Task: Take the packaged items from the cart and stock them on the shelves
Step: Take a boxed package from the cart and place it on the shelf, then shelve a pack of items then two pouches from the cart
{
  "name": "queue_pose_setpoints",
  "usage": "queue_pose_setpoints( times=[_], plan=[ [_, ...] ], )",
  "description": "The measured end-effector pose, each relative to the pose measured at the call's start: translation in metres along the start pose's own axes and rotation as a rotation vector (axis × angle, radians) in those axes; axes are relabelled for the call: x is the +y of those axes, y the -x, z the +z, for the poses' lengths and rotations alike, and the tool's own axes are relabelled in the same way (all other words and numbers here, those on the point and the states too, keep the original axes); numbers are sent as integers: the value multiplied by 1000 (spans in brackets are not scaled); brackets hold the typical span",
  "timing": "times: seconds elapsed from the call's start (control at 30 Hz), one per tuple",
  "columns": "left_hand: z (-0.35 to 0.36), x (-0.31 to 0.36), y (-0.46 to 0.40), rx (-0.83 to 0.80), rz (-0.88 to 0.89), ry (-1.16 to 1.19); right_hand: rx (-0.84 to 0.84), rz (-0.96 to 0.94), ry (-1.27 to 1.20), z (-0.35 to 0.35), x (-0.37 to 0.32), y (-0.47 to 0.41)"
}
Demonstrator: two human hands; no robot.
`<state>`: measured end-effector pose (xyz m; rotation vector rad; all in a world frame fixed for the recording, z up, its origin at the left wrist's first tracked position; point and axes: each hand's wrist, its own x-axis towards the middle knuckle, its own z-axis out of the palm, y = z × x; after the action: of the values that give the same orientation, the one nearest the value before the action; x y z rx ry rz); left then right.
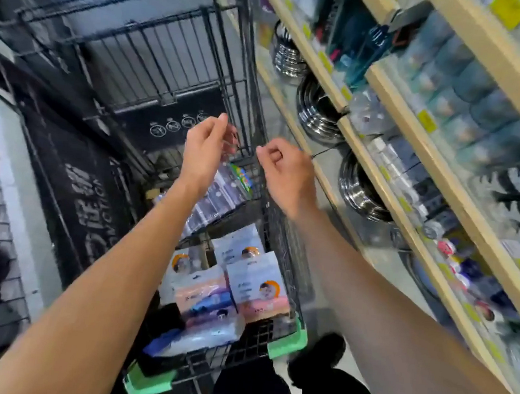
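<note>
My left hand (206, 146) is raised over the cart and pinches the top of a clear plastic package (221, 189), which hangs down with a colourful label at its right edge. My right hand (284, 170) is beside it with curled fingers, thumb and forefinger pinched at the package's upper right corner. Below, several flat packaged items (243, 278) with orange and pink printing lie in the black wire cart (256, 341). The wooden shelves (391, 191) run along the right.
Stacked steel bowls (319, 113) sit on the lower shelf, and small boxed and bottled goods fill the shelves above, with yellow price tags on the edges. The cart has green corner bumpers (288, 344). A dark printed mat covers the floor at left. My dark shoe (319, 357) is by the cart.
</note>
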<state>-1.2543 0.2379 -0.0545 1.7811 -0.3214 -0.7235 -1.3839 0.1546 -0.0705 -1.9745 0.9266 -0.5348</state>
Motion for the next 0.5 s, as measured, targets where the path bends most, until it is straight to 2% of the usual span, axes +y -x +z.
queue_pose_setpoints(
  times=[0.1, 0.2, 0.37, 0.5],
  plan=[
    [-76, -75, 3, 88, -281, -51, -242, 123, 69, 67, 23, 28],
    [-127, -136, 1, 202, -462, -77, -412, 219, 120, 122, 50, 46],
    [-154, -220, -5, 248, -658, -102, -516, 456, 243, 169, 97, 39],
    [-146, -264, -26, 270, -736, -108, -596, 512, 276, 201, 131, 12]
  ],
)
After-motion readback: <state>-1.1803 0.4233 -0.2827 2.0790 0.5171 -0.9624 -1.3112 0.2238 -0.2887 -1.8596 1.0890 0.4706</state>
